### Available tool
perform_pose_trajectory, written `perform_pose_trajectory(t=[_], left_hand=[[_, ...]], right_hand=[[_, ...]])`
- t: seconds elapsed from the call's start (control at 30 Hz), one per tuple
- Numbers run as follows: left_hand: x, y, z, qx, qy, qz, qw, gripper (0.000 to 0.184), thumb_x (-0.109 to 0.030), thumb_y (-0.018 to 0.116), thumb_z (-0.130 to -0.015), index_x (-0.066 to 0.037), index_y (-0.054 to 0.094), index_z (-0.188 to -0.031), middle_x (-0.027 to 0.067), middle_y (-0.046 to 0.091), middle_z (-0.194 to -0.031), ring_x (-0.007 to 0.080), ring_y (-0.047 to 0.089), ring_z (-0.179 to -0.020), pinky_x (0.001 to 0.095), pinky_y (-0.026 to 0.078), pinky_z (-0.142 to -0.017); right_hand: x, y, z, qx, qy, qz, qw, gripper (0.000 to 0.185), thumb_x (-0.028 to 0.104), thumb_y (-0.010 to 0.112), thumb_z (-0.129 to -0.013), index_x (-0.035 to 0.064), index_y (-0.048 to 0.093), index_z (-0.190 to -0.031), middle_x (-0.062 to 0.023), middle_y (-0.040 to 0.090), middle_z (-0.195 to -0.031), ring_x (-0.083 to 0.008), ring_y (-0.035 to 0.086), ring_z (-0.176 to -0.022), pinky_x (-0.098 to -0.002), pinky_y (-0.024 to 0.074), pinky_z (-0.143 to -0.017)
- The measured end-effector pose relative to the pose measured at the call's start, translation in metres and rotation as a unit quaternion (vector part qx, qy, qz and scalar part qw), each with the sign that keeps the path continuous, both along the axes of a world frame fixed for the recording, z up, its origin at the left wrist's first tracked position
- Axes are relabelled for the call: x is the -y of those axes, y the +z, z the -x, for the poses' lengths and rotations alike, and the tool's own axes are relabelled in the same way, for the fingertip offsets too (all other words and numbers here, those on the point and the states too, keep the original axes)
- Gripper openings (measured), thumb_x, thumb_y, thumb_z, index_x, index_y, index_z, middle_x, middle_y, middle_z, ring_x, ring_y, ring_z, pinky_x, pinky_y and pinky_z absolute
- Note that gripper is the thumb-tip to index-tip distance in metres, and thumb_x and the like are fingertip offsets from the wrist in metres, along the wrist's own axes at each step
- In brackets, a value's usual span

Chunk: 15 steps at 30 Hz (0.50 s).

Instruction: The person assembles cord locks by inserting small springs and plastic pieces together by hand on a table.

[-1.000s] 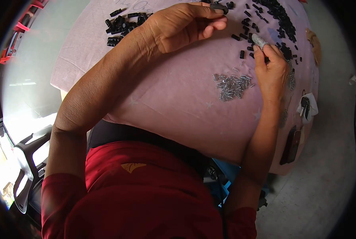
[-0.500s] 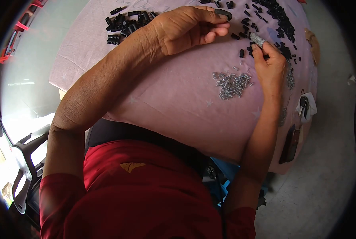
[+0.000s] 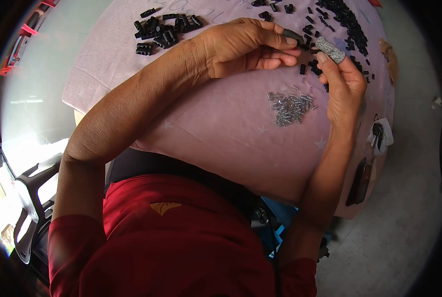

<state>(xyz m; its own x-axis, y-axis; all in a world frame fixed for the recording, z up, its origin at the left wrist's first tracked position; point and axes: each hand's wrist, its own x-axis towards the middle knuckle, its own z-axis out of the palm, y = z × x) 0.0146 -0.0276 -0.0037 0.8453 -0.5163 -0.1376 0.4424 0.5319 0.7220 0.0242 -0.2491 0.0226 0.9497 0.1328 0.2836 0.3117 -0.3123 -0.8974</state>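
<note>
My left hand (image 3: 253, 48) pinches something small and dark at the thumb and index fingertip, where a dark covering (image 3: 292, 35) wraps the index finger. Close to its right is my right hand (image 3: 343, 74), with a grey speckled wrap (image 3: 331, 50) round its index finger. Its thumb and index finger press on a small black part (image 3: 315, 51) that points toward my left hand. Below the hands lies a pile of small metal springs (image 3: 290, 109). Small black parts (image 3: 347, 22) spread over the cloth behind my right hand.
A pile of larger black pieces (image 3: 164, 29) lies at the back left of the pink cloth (image 3: 221, 133). Keys (image 3: 378, 131) on a white tissue and a dark phone (image 3: 362, 183) lie near the right edge. A chair (image 3: 32, 198) stands at the left.
My left hand has moved right and slightly nearer my body. My right hand has turned and lifted from among the black parts, and now shows a small black part between its fingertips.
</note>
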Motion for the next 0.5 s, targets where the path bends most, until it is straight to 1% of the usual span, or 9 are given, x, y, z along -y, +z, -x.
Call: perform_pose_trajectory(t=[0.07, 0.17, 0.2, 0.27, 0.37, 0.47, 0.5], left_hand=[[0.001, 0.0, 0.0, 0.003, -0.003, 0.012, 1.0, 0.005, -0.011, 0.062, -0.093, -0.007, 0.061, -0.096, 0.0111, 0.069, -0.104, 0.016, 0.069, -0.094, 0.0216, 0.055, -0.076], [0.001, -0.002, 0.0, 0.004, 0.0, 0.014, 1.0, 0.005, -0.011, 0.062, -0.093, -0.007, 0.062, -0.096, 0.0111, 0.069, -0.105, 0.0166, 0.069, -0.096, 0.0223, 0.055, -0.077], [0.001, -0.003, -0.001, 0.004, 0.003, 0.013, 1.0, 0.006, -0.011, 0.063, -0.093, -0.006, 0.062, -0.096, 0.011, 0.069, -0.106, 0.0166, 0.068, -0.096, 0.0225, 0.055, -0.078], [0.004, -0.002, 0.0, 0.003, 0.012, 0.005, 1.0, 0.006, -0.011, 0.063, -0.093, -0.006, 0.062, -0.096, 0.0102, 0.069, -0.105, 0.0167, 0.068, -0.096, 0.0225, 0.055, -0.078], [0.004, -0.003, 0.0, -0.004, 0.015, 0.014, 1.0, 0.007, -0.01, 0.063, -0.092, -0.006, 0.062, -0.098, 0.0086, 0.069, -0.103, 0.0163, 0.068, -0.096, 0.0225, 0.055, -0.078], [0.003, -0.002, 0.0, -0.012, 0.011, 0.019, 1.0, 0.008, -0.01, 0.064, -0.092, -0.007, 0.062, -0.099, 0.0071, 0.069, -0.102, 0.0145, 0.068, -0.094, 0.0219, 0.054, -0.078], [0.003, -0.002, 0.0, -0.014, 0.01, 0.02, 1.0, 0.009, -0.01, 0.064, -0.092, -0.007, 0.062, -0.1, 0.0066, 0.069, -0.102, 0.0137, 0.068, -0.093, 0.0216, 0.054, -0.077]], right_hand=[[-0.008, 0.001, 0.005, 0.01, 0.018, -0.015, 1.0, 0.018, 0.003, 0.071, -0.085, 0.0007, 0.073, -0.102, 0.0058, 0.063, -0.078, 0.0, 0.05, -0.069, -0.0169, 0.0414, -0.059], [-0.016, 0.001, 0.011, 0.049, 0.04, -0.005, 0.998, 0.02, 0.0, 0.071, -0.084, -0.0007, 0.071, -0.104, 0.0034, 0.066, -0.081, -0.0008, 0.054, -0.072, -0.0169, 0.0447, -0.062], [-0.02, 0.0, 0.012, 0.053, 0.045, -0.022, 0.997, 0.02, -0.001, 0.07, -0.084, -0.0012, 0.071, -0.104, 0.0025, 0.066, -0.082, -0.0012, 0.055, -0.074, -0.017, 0.0456, -0.064], [-0.026, -0.002, 0.012, 0.062, 0.053, -0.058, 0.995, 0.02, -0.003, 0.069, -0.084, -0.0021, 0.07, -0.105, 0.0008, 0.068, -0.085, -0.002, 0.057, -0.077, -0.0171, 0.0476, -0.067], [-0.027, -0.007, 0.012, 0.065, 0.081, -0.054, 0.993, 0.021, -0.004, 0.068, -0.085, -0.003, 0.07, -0.106, -0.0015, 0.069, -0.09, -0.0034, 0.059, -0.08, -0.0177, 0.0489, -0.07], [-0.027, -0.007, 0.013, 0.058, 0.037, 0.003, 0.998, 0.021, -0.004, 0.068, -0.085, -0.0035, 0.069, -0.106, -0.0026, 0.069, -0.092, -0.0036, 0.059, -0.081, -0.0176, 0.0487, -0.07], [-0.027, -0.005, 0.014, 0.061, 0.031, -0.004, 0.998, 0.021, -0.004, 0.068, -0.085, -0.0035, 0.069, -0.106, -0.0025, 0.069, -0.092, -0.0035, 0.059, -0.079, -0.0175, 0.0485, -0.07]])
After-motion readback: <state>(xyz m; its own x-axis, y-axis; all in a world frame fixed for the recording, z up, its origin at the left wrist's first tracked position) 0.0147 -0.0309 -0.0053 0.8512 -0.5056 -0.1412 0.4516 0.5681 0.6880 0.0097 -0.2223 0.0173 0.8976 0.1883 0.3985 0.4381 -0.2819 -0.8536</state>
